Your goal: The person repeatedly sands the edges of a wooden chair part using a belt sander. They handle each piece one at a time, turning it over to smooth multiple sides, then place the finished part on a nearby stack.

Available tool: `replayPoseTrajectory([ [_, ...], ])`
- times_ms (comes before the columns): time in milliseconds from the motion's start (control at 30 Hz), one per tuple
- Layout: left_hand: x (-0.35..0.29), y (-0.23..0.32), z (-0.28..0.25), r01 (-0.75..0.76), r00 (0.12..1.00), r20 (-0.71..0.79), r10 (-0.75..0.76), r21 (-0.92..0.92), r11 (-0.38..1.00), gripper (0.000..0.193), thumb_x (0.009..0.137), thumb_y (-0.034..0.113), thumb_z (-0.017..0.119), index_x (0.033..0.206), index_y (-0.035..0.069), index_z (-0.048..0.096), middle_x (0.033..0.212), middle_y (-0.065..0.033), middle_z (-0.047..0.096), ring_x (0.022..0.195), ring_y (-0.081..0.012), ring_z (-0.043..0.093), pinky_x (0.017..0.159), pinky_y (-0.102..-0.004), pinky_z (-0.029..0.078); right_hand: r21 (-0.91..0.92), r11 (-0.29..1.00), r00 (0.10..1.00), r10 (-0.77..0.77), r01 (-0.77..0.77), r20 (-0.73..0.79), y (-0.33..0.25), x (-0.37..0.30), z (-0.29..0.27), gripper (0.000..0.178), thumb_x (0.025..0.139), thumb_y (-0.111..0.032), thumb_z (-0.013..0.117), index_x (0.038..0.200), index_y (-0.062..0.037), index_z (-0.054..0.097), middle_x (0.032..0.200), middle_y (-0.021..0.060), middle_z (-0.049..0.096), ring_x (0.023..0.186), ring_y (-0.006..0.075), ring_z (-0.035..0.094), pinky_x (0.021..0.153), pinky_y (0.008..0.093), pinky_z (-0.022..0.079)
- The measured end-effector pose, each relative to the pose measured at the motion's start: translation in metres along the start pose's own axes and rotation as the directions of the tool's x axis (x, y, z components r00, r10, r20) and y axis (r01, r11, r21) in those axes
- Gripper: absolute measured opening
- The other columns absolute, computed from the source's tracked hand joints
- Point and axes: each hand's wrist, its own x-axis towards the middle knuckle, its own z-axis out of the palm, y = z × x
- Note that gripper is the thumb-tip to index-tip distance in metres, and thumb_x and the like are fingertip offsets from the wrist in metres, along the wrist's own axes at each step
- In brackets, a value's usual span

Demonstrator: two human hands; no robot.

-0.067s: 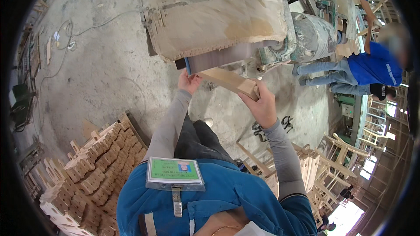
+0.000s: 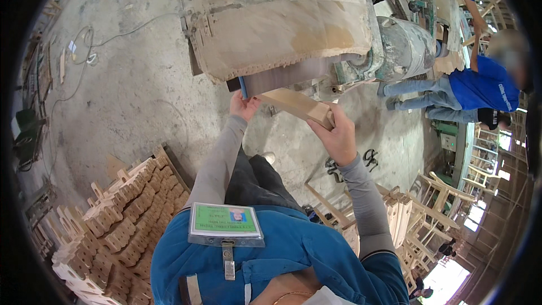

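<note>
A pale wooden piece (image 2: 296,106) slants below the belt of a sanding machine (image 2: 288,74), its far left end against or just under the belt. Around its near right end, the fingers and thumb of my right hand (image 2: 337,134) are closed. My left hand (image 2: 245,107) is at the piece's far left end, beside the blue edge of the belt, with curled fingers touching the wood. Part of that grip is hidden. The belt surface looks smeared, as if running. A worn, tan cover (image 2: 276,34) hangs over the belt from above.
Stacked shaped wooden parts (image 2: 124,220) stand at lower left. Wooden frames (image 2: 435,203) are piled at lower right. A motor (image 2: 403,48) adjoins the machine's right side. A co-worker in a blue shirt (image 2: 485,87) is at far right. A cable (image 2: 90,39) lies on the concrete floor.
</note>
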Motion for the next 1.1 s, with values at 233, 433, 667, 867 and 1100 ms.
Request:
replayPoseTrajectory([
  [233, 0.018, -0.006, 0.005, -0.054, 0.998, 0.022, 0.052, 0.090, 0.994, 0.040, 0.093, 0.029, 0.037, 0.126, 0.007, 0.041, 0.133, -0.0133, 0.042, 0.124, -0.0297, 0.038, 0.103, -0.0479, 0.031, -0.012, 0.997, 0.997, 0.070, -0.070, -0.029, 0.001, 0.016, 0.007, 0.043, 0.073, -0.016, 0.071, 0.109, -0.0010, 0.052, 0.088, 0.0182, 0.061, 0.078, 0.0314, 0.061, 0.065, 0.0353, 0.048],
  [433, 0.031, 0.000, 0.003, 0.054, 0.979, 0.200, -0.037, -0.081, 0.995, 0.043, 0.093, 0.031, 0.034, 0.128, 0.006, 0.040, 0.135, -0.0111, 0.040, 0.124, -0.0286, 0.038, 0.106, -0.0406, 0.029, -0.013, 0.996, 0.996, 0.086, -0.086, -0.028, -0.008, 0.017, 0.001, 0.038, 0.074, -0.012, 0.070, 0.106, -0.0015, 0.053, 0.088, 0.0166, 0.062, 0.078, 0.0263, 0.062, 0.066, 0.0323, 0.048],
  [667, -0.008, -0.019, 0.018, -0.309, 0.915, 0.384, 0.127, 0.460, 0.833, 0.035, 0.091, 0.028, 0.045, 0.118, 0.005, 0.045, 0.118, -0.0100, 0.051, 0.112, -0.0272, 0.048, 0.092, -0.0408, 0.044, 0.023, 1.000, 0.996, -0.013, 0.015, -0.090, -0.039, -0.013, -0.031, 0.038, 0.072, -0.005, 0.071, 0.106, -0.0020, 0.054, 0.090, 0.0142, 0.062, 0.079, 0.0202, 0.064, 0.065, 0.0289, 0.050],
  [867, -0.065, -0.082, 0.050, -0.105, 0.952, 0.305, 0.026, 0.244, 0.964, 0.027, 0.089, 0.034, 0.051, 0.108, 0.016, 0.053, 0.106, -0.0030, 0.056, 0.102, -0.0214, 0.053, 0.083, -0.0373, 0.047, -0.005, 1.000, 0.981, 0.002, -0.003, -0.193, -0.064, -0.077, -0.080, 0.041, 0.072, -0.004, 0.072, 0.108, 0.0004, 0.054, 0.091, 0.0128, 0.063, 0.079, 0.0152, 0.062, 0.067, 0.0253, 0.049],
  [1100, -0.162, -0.152, 0.058, -0.140, 0.912, 0.409, 0.000, 0.313, 0.939, 0.045, 0.081, 0.047, 0.060, 0.107, 0.011, 0.052, 0.103, -0.0021, 0.051, 0.097, -0.0206, 0.051, 0.081, -0.0377, 0.047, -0.033, 0.999, 0.956, -0.018, 0.009, -0.294, -0.085, -0.168, -0.139, 0.042, 0.070, -0.002, 0.073, 0.108, 0.0006, 0.054, 0.092, 0.0116, 0.063, 0.080, 0.0149, 0.062, 0.070, 0.0249, 0.048],
])
